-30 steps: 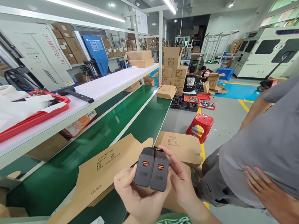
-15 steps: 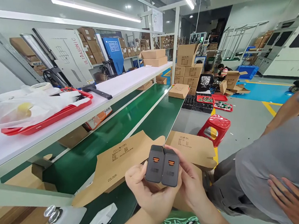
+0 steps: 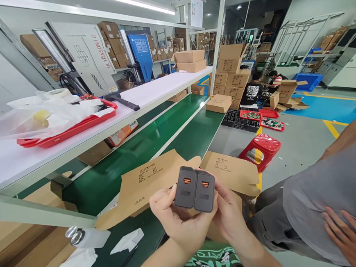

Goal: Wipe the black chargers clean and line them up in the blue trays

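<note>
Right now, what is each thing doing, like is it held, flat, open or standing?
Left charger: upright, gripped by the left hand.
Right charger: upright against the first, gripped by the right hand.
Flat carton: unfolded, lying on the green belt.
Red stool: standing, nobody on it.
Red tray: on the shelf, full of plastic bags.
Top stacked box: flaps open.

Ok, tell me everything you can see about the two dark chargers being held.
The two chargers are matte dark grey blocks, plastic by the look, with rounded corners. Each shows an orange port near its top and faint lettering below. They stand upright, pressed side by side, gripped between the left hand and right hand, above the flattened cardboard.
</note>
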### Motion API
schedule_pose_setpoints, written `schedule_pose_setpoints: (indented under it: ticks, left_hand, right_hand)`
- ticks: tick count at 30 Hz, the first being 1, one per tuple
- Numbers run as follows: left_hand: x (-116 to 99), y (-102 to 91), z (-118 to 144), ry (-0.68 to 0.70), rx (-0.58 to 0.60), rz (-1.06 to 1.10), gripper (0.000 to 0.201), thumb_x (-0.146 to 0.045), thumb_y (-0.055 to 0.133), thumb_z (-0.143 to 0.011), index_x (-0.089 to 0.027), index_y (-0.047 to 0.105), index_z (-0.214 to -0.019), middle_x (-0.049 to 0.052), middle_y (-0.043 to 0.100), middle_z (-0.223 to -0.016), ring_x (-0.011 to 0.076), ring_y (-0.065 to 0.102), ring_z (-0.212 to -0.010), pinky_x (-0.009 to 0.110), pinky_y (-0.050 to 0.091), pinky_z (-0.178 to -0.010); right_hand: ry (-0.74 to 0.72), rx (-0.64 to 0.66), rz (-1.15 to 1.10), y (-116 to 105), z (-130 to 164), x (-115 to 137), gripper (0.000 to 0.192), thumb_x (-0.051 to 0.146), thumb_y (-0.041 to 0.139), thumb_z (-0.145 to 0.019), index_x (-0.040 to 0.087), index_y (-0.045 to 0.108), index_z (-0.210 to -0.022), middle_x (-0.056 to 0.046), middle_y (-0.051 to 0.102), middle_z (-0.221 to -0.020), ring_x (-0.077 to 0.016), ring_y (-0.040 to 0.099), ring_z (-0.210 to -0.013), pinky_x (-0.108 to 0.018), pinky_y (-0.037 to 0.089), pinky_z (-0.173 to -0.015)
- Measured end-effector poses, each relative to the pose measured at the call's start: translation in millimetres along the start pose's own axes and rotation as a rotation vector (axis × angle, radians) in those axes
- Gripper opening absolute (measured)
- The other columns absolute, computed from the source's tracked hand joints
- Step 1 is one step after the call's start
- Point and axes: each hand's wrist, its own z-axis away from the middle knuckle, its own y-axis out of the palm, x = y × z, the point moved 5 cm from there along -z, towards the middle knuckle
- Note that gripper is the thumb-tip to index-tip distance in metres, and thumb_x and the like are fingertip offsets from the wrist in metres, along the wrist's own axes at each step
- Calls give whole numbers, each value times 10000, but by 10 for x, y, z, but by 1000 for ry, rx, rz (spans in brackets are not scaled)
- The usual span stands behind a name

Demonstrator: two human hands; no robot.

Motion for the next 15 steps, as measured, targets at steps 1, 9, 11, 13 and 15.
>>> schedule_pose_setpoints:
  ticks: [1,9,11,13,15]
  left_hand:
    - [-6,-4,-7,6,0,2,737,-207,921,-561,-190,528,-1185,32,456,-1044,184,549,-900,298,529,-658]
    - [9,-96,-16,148,-7,-89,796,-271,935,-502,-231,517,-1179,5,505,-929,199,535,-828,322,471,-660]
    - [17,-114,-9,163,-8,-107,814,-305,942,-490,-237,519,-1182,2,507,-924,201,540,-817,334,469,-667]
    - [5,-126,-5,168,-29,-105,800,-339,942,-492,-228,529,-1168,8,506,-943,196,544,-797,344,465,-664]
    - [-21,-125,-4,164,-45,-100,780,-350,938,-502,-218,533,-1156,14,501,-961,191,545,-780,352,459,-658]
  right_hand:
    - [-3,-1,0,2,6,6,555,614,768,-801,320,690,-1266,-71,715,-1261,-292,667,-1168,-412,597,-933]
    - [-80,35,92,-8,60,58,436,542,702,-901,357,678,-1296,-21,642,-1392,-229,616,-1255,-333,538,-1024]
    - [-102,46,130,-17,69,68,417,514,677,-928,355,664,-1314,-22,627,-1411,-228,609,-1260,-341,526,-1040]
    - [-116,58,152,-24,79,78,427,519,669,-934,355,655,-1327,-26,630,-1406,-231,622,-1237,-347,531,-1029]
    - [-128,61,161,-28,89,92,465,557,666,-923,355,646,-1342,-35,644,-1384,-238,640,-1202,-355,548,-999]
